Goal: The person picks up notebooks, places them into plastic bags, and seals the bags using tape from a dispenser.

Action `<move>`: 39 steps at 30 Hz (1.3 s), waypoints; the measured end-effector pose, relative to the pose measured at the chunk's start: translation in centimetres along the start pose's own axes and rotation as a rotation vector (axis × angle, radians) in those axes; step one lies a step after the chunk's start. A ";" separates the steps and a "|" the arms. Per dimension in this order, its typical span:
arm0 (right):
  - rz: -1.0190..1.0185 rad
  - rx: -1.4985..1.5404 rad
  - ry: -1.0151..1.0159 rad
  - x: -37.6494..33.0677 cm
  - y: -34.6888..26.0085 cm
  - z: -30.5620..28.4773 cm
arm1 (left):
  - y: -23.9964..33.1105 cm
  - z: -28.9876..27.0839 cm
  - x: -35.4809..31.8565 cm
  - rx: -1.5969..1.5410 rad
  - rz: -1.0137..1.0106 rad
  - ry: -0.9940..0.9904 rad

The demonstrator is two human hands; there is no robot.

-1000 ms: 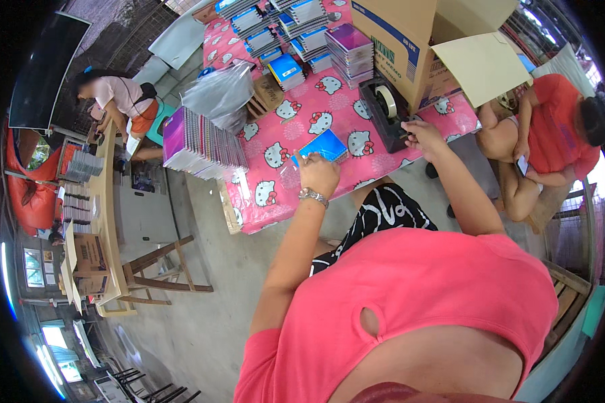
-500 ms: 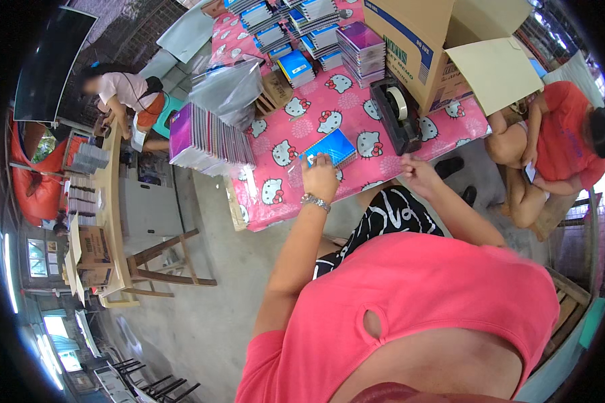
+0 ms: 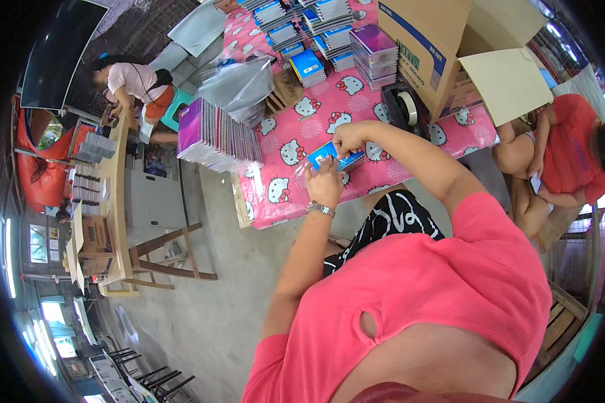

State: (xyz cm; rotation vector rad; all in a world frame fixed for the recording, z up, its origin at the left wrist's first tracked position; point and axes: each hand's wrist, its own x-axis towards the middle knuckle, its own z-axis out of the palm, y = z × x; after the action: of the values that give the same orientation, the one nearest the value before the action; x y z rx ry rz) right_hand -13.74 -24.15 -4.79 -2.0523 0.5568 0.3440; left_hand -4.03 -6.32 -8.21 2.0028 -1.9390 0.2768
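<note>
A blue spiral notebook lies on the near part of the pink, cat-patterned table cover, with clear plastic showing at its left edge. My left hand rests on its near side, fingers laid over the cover. Across its far side reaches my right hand, the fingers curled together in a pinch at the notebook. Whatever lies between those fingertips is hidden. Beyond my right hand stands a black tape dispenser with a roll of clear tape.
Left of the notebook stands a tall stack of purple notebooks, with clear plastic bags behind. More blue notebooks and purple notebooks are piled farther back. An open cardboard box occupies the far right. Two other people sit nearby.
My right hand has swung left from beside the tape dispenser onto the notebook's far side. My left hand has stayed on the notebook. The whole view has shifted slightly.
</note>
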 end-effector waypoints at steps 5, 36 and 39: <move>0.085 -0.113 0.007 1.2 -0.5 0.5 | -0.9 0.8 -0.7 -0.040 0.027 0.075; 0.018 0.960 0.630 -4.1 -0.8 16.6 | -7.8 -1.2 5.2 -0.706 -0.526 -0.438; 0.027 1.018 0.597 -5.1 -3.1 15.6 | -9.9 -1.8 4.9 -0.749 -0.507 -0.445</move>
State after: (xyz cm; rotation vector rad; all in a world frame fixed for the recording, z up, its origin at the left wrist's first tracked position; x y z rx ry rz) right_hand -16.85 -8.08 -8.23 -1.1141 0.8824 -0.4896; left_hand 6.25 -10.07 -5.83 1.9919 -1.3337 -0.9418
